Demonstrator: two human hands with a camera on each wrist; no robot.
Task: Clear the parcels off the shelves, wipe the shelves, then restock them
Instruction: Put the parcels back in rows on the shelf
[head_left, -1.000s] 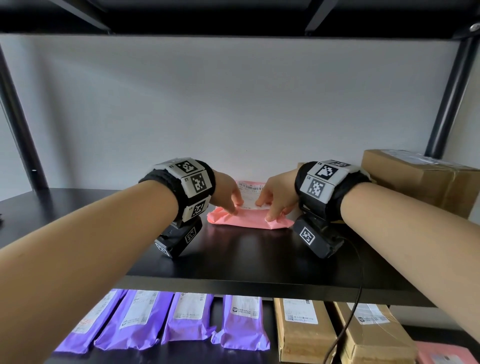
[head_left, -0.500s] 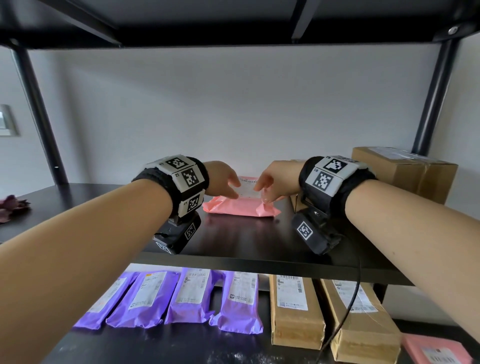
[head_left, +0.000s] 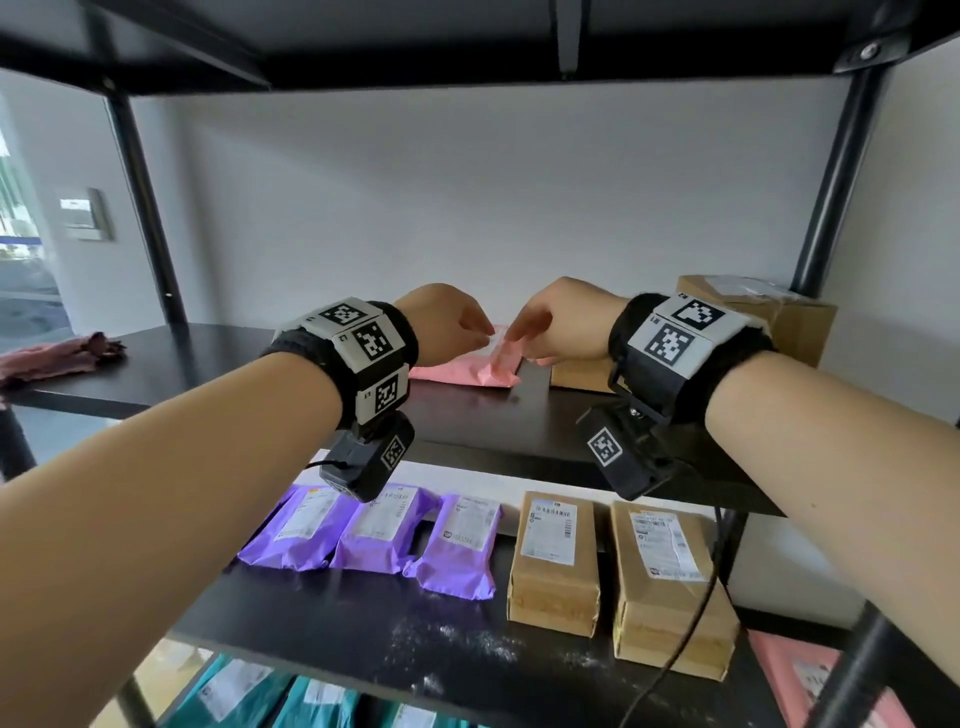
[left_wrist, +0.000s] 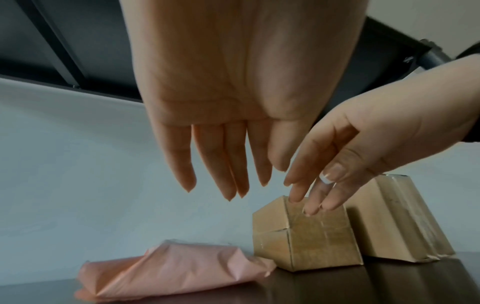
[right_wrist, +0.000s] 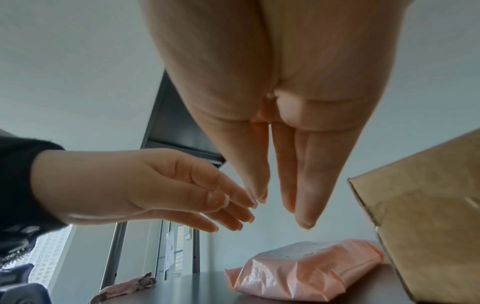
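Observation:
A pink plastic-wrapped parcel (head_left: 467, 371) (left_wrist: 171, 267) (right_wrist: 306, 269) lies flat on the black upper shelf (head_left: 218, 374), its right end next to a small cardboard box (left_wrist: 306, 234). A bigger cardboard box (head_left: 769, 317) (left_wrist: 400, 222) (right_wrist: 428, 216) stands further right. My left hand (head_left: 447, 325) (left_wrist: 221, 164) and right hand (head_left: 556, 327) (right_wrist: 280, 164) hover side by side just above the pink parcel. Their fingers are straight and loose, they hold nothing, and neither touches the parcel in the wrist views.
A crumpled dusky-pink cloth (head_left: 57, 356) (right_wrist: 124, 288) lies at the shelf's left end. The lower shelf carries purple parcels (head_left: 374, 530), two cardboard boxes (head_left: 556, 561), a pink parcel (head_left: 810, 675) and white dust (head_left: 452, 639). Teal parcels (head_left: 244, 691) sit below. Black posts (head_left: 831, 171) frame the shelf.
A second ago both hands pressed on the pink parcel. They have let go, lifted off it and drawn back a little. The parcel stays on the shelf.

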